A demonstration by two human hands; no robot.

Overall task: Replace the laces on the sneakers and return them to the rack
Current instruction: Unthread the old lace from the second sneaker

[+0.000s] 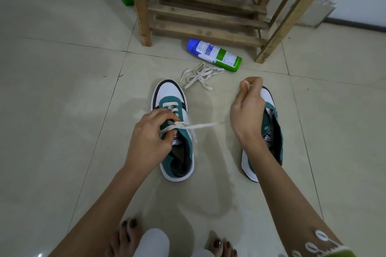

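Feet rest on the floor facing the rack. Left hand pinches the lace at the left sneaker's eyelets; right hand pinches its end, raised over the right sneaker. Can and spare lace lie near the rack.

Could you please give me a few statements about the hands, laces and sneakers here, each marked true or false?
1. The left hand grips the lace at the sneaker being laced. True.
2. The right hand rests flat on the floor. False: it is raised, pinching the lace's end.
3. The spray can stands upright. False: it lies on its side on the floor.
4. A loose lace lies between the spray can and the sneaker. True.
5. The other sneaker sits on the wooden rack. False: it sits on the floor in front of the rack.
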